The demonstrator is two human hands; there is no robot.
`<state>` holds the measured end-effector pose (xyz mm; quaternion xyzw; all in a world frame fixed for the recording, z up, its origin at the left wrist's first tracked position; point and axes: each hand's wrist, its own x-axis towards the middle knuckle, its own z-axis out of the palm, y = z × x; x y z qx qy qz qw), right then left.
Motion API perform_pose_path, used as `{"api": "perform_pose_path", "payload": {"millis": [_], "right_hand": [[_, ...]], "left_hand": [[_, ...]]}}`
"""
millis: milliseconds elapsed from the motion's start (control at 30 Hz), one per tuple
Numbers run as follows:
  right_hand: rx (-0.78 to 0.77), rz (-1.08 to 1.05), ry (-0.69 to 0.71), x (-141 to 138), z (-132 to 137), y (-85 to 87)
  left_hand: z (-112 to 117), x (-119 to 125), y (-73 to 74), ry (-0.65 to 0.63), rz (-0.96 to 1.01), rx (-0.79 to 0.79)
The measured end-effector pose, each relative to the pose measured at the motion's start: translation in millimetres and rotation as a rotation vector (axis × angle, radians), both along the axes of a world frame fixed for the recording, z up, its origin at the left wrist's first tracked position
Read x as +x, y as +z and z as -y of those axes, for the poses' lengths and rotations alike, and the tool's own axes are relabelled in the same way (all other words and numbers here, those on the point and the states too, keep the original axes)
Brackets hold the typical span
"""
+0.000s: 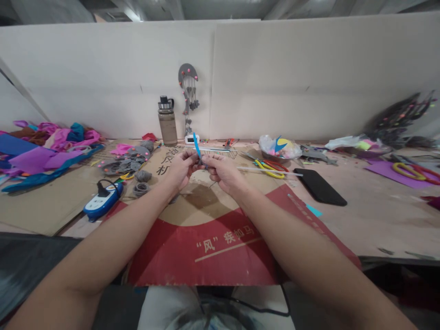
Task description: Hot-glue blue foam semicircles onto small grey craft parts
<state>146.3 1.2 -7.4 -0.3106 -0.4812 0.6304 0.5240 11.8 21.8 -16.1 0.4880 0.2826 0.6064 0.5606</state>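
Note:
My left hand (185,168) and my right hand (222,172) meet above the cardboard sheet, fingers pinched together. A narrow blue strip (196,144) stands up between the fingertips, its lower end in the pinch. Something small and dark shows at the fingertips, too small to name. A thin thread seems to hang below my right hand. Left of my left hand lie grey yarn (140,189) and a heap of grey felt pieces (129,159) with coloured dots.
Beneath my arms lies a red and brown cardboard sheet (220,256). A water bottle (167,123) stands behind. To the right are yellow-handled scissors (270,170), a black phone (320,186) and a bowl (278,155); to the left, a blue-white power strip (102,200) and coloured fabric (44,158).

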Motion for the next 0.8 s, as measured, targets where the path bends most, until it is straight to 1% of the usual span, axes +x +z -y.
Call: {"api": "perform_pose_path", "payload": {"millis": [267,533,800], "right_hand": [[0.011,0.02,-0.111,-2.6,0.9,0.5],[0.018,-0.039,-0.105,1.1,-3.5,-1.2],[0.022,-0.062,-0.139,0.8,-5.2,-3.9]], "left_hand": [[8.6,4.6,5.3,-0.089,-0.099,0.031],[8.0,8.3,0.2,-0.052,-0.091,0.052],[8.2,10.2,0.9,-0.058,-0.061,0.014]]}}
